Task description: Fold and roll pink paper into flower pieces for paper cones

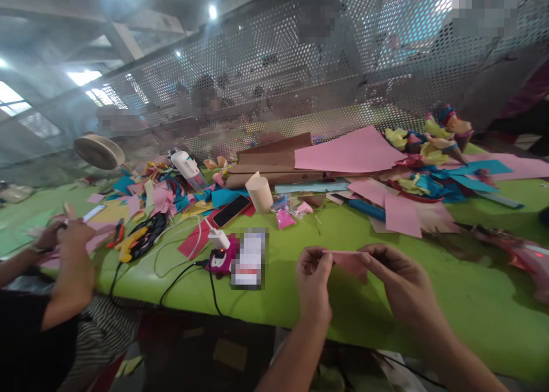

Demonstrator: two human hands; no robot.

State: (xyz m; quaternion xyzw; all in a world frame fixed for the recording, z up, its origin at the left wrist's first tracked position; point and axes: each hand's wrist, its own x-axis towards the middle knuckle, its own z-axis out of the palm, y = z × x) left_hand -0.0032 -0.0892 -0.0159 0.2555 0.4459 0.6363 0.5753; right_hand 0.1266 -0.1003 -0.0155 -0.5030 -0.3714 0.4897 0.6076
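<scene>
A small piece of pink paper (349,262) is held between both my hands over the green table (429,300). My left hand (314,282) pinches its left end with thumb and fingers closed. Fingers of my right hand (397,280) are closed on its right end. Both hands hover near the table's front edge.
A co-worker's hands (71,240) work on paper at the left. A phone (231,210), charger and cables (217,249), a cream paper cone (259,193), a glue gun (187,169), and sheets of pink (349,152), blue and brown paper cover the table. A perforated metal screen (300,83) stands behind.
</scene>
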